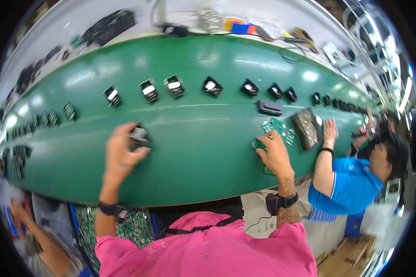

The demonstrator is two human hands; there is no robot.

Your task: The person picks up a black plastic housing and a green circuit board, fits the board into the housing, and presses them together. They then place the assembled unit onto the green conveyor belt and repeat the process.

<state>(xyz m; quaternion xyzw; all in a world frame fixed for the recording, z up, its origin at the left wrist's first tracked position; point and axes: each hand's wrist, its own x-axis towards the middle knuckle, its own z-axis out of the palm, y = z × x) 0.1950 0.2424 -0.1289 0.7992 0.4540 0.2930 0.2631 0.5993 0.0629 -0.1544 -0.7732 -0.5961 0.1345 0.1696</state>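
Observation:
My left hand (120,154) is closed around a small black housing (139,137) with a pale top, at the left-middle of the green table. Over on the right, my right hand (275,152) has its thumb and fingers closed on a small green circuit board (258,145). Several loose circuit boards (277,123) lie just beyond and beside that hand. Across the table runs a row of black housings; one with a white label (149,90) stands beyond my left hand, and an open one (212,87) sits near the middle.
A dark case (270,107) and a foam-like grey-brown block (307,129) lie right of centre. A co-worker in a blue shirt (351,182) reaches onto the table at the right. Another person's arms (41,235) show at lower left, by a bin of circuit boards (90,226).

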